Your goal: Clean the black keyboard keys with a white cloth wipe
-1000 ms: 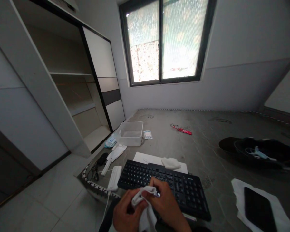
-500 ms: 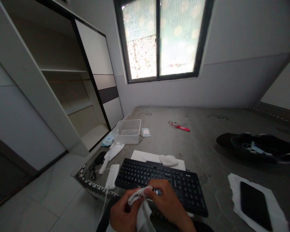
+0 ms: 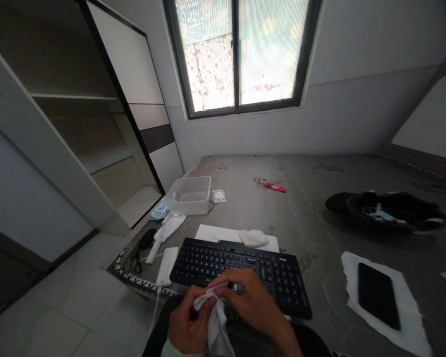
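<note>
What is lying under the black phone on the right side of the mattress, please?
The black phone lies on a white cloth, whose edges show all around it. The cloth itself rests on the grey mattress. Whatever sits directly beneath the phone is covered.

Dim room; window (image 3: 238, 54) glares; edges warped.

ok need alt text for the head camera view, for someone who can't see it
Two bare hands, the left hand and the right hand, pinch a white cloth together at the near edge of a black keyboard on a grey mattress. A black phone lies on white paper to the right, a clear plastic tub beyond the keyboard.
</note>
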{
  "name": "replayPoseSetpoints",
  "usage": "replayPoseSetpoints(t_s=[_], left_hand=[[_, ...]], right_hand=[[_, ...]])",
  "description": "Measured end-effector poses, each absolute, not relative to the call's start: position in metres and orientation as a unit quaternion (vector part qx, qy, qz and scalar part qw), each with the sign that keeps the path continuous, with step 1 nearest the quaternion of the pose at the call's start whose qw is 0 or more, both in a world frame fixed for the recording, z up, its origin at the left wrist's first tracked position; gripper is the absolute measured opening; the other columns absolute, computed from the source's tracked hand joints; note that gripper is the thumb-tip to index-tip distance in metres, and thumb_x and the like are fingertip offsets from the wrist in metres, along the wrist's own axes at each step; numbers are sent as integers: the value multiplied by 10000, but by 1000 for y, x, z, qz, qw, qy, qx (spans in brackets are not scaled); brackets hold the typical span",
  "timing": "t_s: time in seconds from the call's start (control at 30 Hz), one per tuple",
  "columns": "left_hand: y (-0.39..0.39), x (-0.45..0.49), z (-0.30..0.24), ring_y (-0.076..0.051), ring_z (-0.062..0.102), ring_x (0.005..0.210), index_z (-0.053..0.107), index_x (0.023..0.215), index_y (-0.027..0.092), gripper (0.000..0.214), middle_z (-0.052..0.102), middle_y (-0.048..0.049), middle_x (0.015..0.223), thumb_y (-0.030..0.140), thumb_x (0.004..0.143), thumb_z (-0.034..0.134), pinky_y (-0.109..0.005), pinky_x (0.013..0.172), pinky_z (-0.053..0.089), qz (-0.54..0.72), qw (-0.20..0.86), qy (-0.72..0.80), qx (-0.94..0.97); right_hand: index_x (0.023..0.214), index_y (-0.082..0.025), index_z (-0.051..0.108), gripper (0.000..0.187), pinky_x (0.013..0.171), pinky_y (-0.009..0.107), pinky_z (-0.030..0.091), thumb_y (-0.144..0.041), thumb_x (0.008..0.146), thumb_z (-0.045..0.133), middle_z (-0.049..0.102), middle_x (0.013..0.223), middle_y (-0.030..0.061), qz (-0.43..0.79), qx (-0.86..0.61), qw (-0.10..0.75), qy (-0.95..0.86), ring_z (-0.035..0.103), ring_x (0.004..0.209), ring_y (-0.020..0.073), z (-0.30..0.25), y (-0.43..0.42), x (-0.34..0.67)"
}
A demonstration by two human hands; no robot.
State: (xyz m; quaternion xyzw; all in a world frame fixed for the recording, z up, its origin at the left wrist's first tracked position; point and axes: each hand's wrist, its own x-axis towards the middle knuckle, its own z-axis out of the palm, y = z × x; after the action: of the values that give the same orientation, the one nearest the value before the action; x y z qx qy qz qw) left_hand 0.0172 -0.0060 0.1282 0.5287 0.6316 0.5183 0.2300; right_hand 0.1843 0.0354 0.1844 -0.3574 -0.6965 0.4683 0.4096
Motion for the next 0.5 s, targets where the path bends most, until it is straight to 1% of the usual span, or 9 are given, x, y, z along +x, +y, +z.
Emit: replayPoseSetpoints(t_s=[0.07, 0.13, 0.23, 0.27, 0.33, 0.43, 0.5], left_hand=[[-5, 16, 125, -118, 496, 457, 663, 673, 238, 458, 614, 39, 531, 684, 765, 612, -204, 486, 411, 516, 228, 633, 530], [-4, 14, 123, -115, 468, 436, 637, 646, 237, 480, 567, 45, 492, 701, 762, 599, -200, 470, 406, 517, 224, 636, 528], [-3, 12, 122, -119, 460, 429, 619, 647, 240, 503, 558, 45, 485, 729, 758, 575, -203, 462, 410, 526, 210, 633, 527], [-3, 11, 122, -122, 461, 430, 619, 652, 242, 505, 559, 45, 484, 731, 761, 566, -205, 462, 411, 527, 203, 633, 529], [-3, 7, 121, -122, 452, 419, 623, 659, 244, 495, 538, 51, 466, 722, 772, 558, -204, 447, 395, 521, 184, 643, 531], [-2, -1, 120, -111, 430, 385, 623, 663, 244, 501, 477, 70, 428, 723, 783, 539, -198, 424, 353, 494, 150, 677, 525], [-2, -6, 123, -109, 432, 374, 620, 665, 244, 525, 456, 76, 415, 745, 784, 518, -196, 421, 345, 484, 145, 687, 523]], right_hand=[[930, -262, 798, 140, 875, 268, 481, -270, 911, 660, 778, 937, 1, 460, -354, 403, -707, 698, 912, 183, 184, 36, 185], [950, -266, 795, 121, 879, 274, 478, -313, 859, 731, 774, 931, 0, 455, -348, 397, -717, 692, 900, 185, 184, 36, 185], [998, -266, 785, 305, 819, 262, 495, -373, 720, 850, 761, 926, 1, 462, -332, 389, -724, 674, 854, 184, 184, 36, 185], [1014, -266, 780, 344, 798, 254, 499, -376, 699, 863, 756, 932, 1, 464, -330, 389, -724, 667, 846, 181, 183, 36, 184], [1040, -270, 772, 349, 786, 244, 496, -356, 711, 855, 747, 947, 0, 458, -330, 391, -727, 657, 850, 175, 182, 35, 181], [1056, -276, 765, 299, 788, 237, 482, -300, 762, 817, 744, 958, -2, 444, -334, 398, -730, 653, 856, 166, 180, 34, 173], [1044, -271, 771, 270, 781, 234, 472, -275, 777, 807, 747, 944, 0, 434, -333, 409, -730, 656, 849, 162, 178, 34, 167]])
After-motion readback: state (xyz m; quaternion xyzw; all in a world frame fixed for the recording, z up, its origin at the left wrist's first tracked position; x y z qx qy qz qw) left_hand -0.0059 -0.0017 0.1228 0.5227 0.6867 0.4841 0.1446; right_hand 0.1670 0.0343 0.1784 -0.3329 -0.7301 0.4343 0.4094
